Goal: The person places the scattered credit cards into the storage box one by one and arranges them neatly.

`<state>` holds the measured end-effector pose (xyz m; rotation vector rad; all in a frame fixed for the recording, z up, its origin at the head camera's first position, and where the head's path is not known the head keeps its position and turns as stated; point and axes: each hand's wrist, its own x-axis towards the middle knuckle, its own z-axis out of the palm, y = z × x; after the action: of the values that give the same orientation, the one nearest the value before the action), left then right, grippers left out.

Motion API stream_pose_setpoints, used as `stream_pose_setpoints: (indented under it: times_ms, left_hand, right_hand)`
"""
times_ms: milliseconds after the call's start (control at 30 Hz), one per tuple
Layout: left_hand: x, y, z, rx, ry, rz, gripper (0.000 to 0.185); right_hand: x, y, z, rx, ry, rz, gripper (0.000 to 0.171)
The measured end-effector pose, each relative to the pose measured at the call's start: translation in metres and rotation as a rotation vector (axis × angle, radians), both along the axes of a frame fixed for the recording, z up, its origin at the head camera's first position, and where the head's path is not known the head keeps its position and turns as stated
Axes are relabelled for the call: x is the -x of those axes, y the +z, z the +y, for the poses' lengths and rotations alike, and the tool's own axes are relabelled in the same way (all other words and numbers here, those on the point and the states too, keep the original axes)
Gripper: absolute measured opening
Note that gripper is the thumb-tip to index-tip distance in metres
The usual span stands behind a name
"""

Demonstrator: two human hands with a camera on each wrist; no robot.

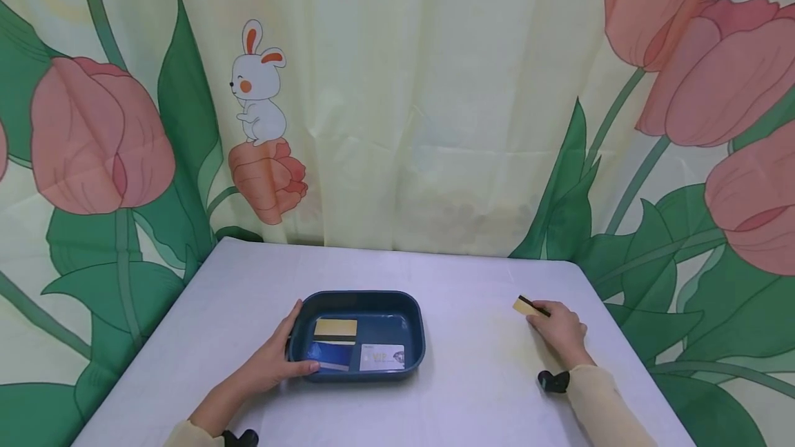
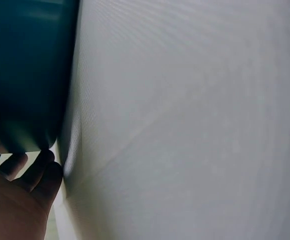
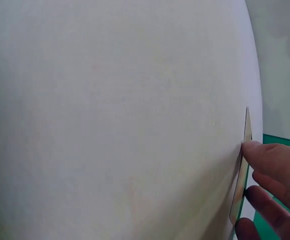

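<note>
A dark blue tray point(image 1: 415, 309) sits on the table, left of the middle. My left hand point(image 1: 273, 354) holds its left end, thumb over the front left corner and fingers along the outer wall. In the left wrist view, the fingertips point(image 2: 46, 162) touch the tray's outside point(image 2: 25, 75). Inside lie a gold card with a dark stripe point(image 1: 335, 328), a blue card point(image 1: 329, 356) and a white VIP card point(image 1: 381, 357). Over at the right, my right hand point(image 1: 562, 330) pinches another gold card with a black stripe point(image 1: 524, 305), seen nearly edge-on in the right wrist view.
A white cloth covers the table point(image 1: 472, 364). Behind it hangs a curtain point(image 1: 422, 123) printed with tulips and a rabbit. Black wrist devices show at the left wrist point(image 1: 241, 439) and the right wrist point(image 1: 553, 381).
</note>
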<state>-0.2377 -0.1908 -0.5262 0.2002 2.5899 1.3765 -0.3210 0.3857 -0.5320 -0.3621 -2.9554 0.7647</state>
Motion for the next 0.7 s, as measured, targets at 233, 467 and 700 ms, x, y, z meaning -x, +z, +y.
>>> stream_pose_setpoints:
  times_ms: [233,467,700]
  left_hand:
    - [0.0,-0.002,0.0,-0.004,-0.004,0.012,0.125]
    - [-0.001,0.0,0.0,0.014,0.006,0.018,0.125]
    - [-0.002,0.001,0.0,0.008,0.003,0.015,0.124]
  right_hand:
    - [-0.002,0.002,0.009,0.01,-0.02,-0.017,0.057]
    - [-0.003,0.002,0.013,0.021,-0.019,-0.034,0.06]
    - [-0.004,0.003,0.013,0.047,-0.023,-0.039,0.061]
